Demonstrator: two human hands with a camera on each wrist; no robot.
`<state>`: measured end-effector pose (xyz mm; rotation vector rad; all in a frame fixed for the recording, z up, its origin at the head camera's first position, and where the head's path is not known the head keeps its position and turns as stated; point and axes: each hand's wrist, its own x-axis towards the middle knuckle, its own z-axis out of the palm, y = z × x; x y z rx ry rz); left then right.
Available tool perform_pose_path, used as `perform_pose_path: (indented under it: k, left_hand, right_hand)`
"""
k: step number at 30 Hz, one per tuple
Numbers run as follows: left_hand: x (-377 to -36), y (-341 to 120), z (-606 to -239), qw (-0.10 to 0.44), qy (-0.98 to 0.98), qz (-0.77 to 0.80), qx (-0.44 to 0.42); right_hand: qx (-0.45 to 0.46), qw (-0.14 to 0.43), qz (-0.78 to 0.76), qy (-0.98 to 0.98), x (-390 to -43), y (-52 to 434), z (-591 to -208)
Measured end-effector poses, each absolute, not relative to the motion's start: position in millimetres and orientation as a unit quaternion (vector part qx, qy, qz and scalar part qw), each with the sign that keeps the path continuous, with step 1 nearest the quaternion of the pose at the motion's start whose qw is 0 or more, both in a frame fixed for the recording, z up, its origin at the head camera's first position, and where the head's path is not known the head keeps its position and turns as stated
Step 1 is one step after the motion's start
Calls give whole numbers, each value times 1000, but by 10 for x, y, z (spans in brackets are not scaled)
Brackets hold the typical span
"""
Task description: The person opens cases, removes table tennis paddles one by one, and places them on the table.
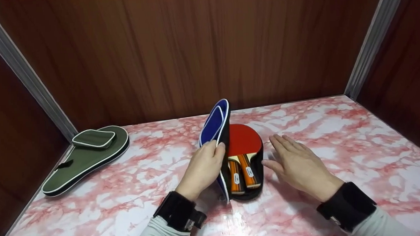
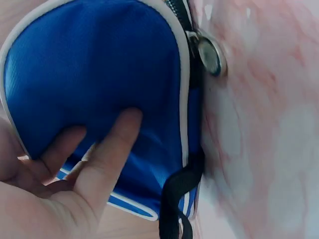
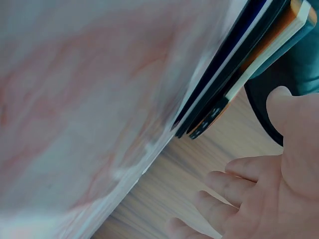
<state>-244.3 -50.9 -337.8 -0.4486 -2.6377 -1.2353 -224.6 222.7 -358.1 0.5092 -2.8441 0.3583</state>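
Two cases are lying on one marbled table [image 1: 138, 169]: a green case [image 1: 89, 167] far left, and a blue case [image 1: 210, 130] between two hands, its cover standing raised. Two paddles [image 1: 245, 139] are resting inside the blue case, two handles and one red face showing. The left hand [image 1: 204, 163] is gripping the cover's edge; the right hand [image 1: 299, 163] is holding nothing, fingers extended beside the case. Only the left wrist view is showing one round zipper pull [image 2: 212, 56] and a black strap [image 2: 172, 204]; only the head view is including the green case.
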Motion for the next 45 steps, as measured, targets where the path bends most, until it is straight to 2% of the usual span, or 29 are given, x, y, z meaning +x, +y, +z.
perform_pose_path:
  k: [6,14,23,32,38,45]
  left_hand:
    - [-2363,-683,-3338,88,-899,-414,-115]
    - [-2271,-1002,-3273,140,-942,-293,-79]
    - [-2174,-1236,-3254,165,-961,-209,-73]
    - [-2174,-1245,-3272,158,-963,-204,-72]
    - [-2161,-1231,-3289,168,-962,-201,-73]
    - [-2187,-1209,-3302,165,-964,-197,-70]
  right_hand:
    - [172,118,124,-970,-2230,2211,-3587]
    - [171,120,121,-971,-2220,2202,-3592]
    - [160,113,132,-972,-2155,1996,-3505]
    - [112,139,87,-980,-2144,1457,-3464]
    - [112,159,84,-977,-2186,1256,-3515]
    - [111,134,79,-982,-2215,1239,-3529]
